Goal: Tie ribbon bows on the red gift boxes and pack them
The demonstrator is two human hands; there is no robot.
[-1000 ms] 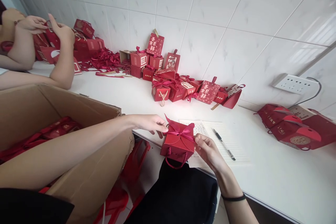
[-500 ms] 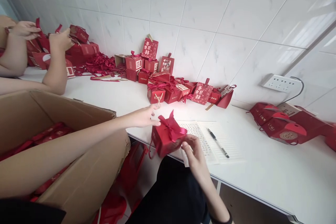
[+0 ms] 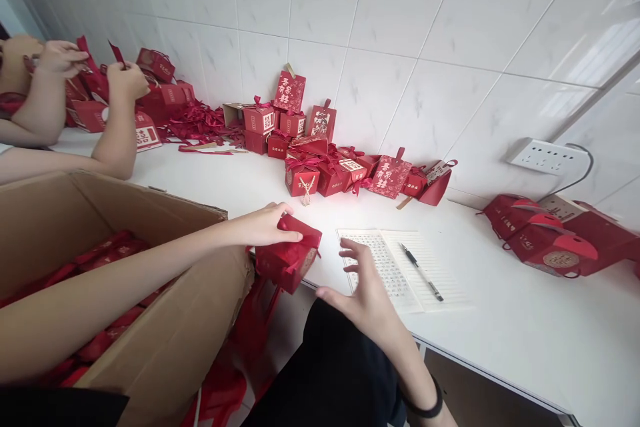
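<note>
My left hand point(image 3: 277, 225) grips a red gift box point(image 3: 293, 257) with a ribbon from above, thumb on the near side and fingers behind it. The box is tilted at the table's front edge, close to the cardboard carton. My right hand point(image 3: 363, 283) is apart from the box, fingers spread and holding nothing, beside an open notebook point(image 3: 395, 280) with handwriting. A pen point(image 3: 421, 271) lies across the notebook's right page. Beyond my hands, a group of red gift boxes point(image 3: 327, 177), several with bows, stands on the white table point(image 3: 500, 320).
An open cardboard carton point(image 3: 165, 340) with red boxes in it stands at my left. Further left, a co-worker's hands point(image 3: 127, 80) hold red ribbon near a ribbon pile point(image 3: 197, 121). More red boxes point(image 3: 545, 240) and a power strip point(image 3: 543, 155) are at the right.
The gift box has moved left toward the carton and turned. My left hand has closed on it, and my right hand has let go and opened.
</note>
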